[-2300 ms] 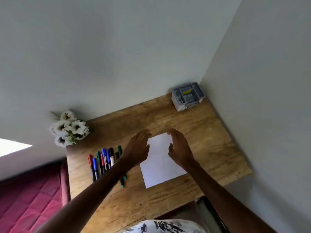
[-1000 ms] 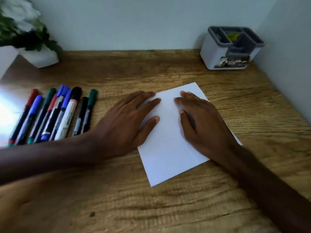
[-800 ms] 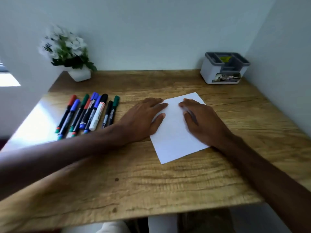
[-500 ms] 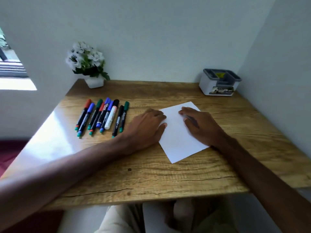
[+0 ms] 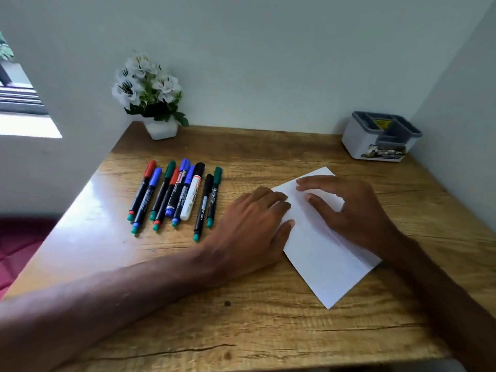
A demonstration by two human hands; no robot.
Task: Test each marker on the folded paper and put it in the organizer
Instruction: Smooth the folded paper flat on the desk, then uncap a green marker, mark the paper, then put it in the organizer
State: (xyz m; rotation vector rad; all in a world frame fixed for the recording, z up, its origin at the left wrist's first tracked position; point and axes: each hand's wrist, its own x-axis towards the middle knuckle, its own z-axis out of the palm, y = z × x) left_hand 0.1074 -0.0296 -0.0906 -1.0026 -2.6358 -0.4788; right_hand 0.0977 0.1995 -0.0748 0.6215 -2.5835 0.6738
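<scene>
while the left hand (image 5: 249,229) and right hand (image 5: 354,210) rest open-fingered on the folded paper (image 5: 322,264), uneven pressure could skid it into the markers (image 5: 177,194) left of it.

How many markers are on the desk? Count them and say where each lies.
9 markers, one row left of the paper, left to right: red, blue, green, red, blue, blue, white, black, green. None looks hidden.
</scene>
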